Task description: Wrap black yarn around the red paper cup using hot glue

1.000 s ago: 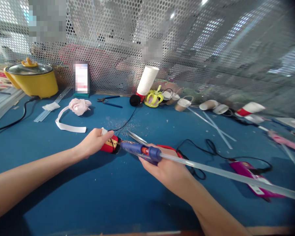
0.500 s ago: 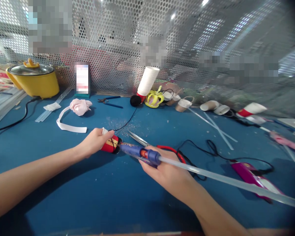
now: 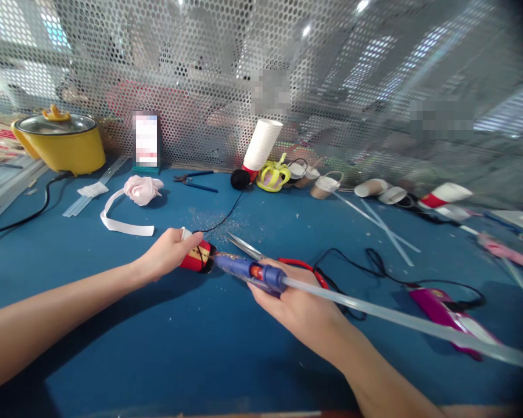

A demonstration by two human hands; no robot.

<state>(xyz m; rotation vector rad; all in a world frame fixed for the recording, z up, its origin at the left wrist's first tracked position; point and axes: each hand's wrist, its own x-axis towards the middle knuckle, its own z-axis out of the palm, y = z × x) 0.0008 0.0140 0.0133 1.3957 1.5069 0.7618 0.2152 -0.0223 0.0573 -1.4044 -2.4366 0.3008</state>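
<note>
My left hand [image 3: 168, 252] is closed round a small red, white and black paper cup [image 3: 196, 256] lying on its side on the blue table [image 3: 113, 325]. My right hand [image 3: 296, 302] grips a blue glue gun [image 3: 248, 269], its nozzle touching the cup's dark end. A long clear glue stick [image 3: 401, 321] juts from the back of the gun toward the right. Red-handled scissors [image 3: 265, 256] lie just behind the gun.
A yellow pot [image 3: 58, 143] stands at the back left, with a pink fabric flower and white ribbon [image 3: 133, 200] nearby. Blue pliers [image 3: 196, 179], a tall white cup stack [image 3: 261, 144], a yellow crown [image 3: 272, 174], several cups, loose glue sticks [image 3: 377, 223] and a magenta glue gun [image 3: 444, 310] lie along a perforated metal screen.
Almost nothing: both hands hold their places, the glue gun staying against the cup, with only a slight shift of the view.
</note>
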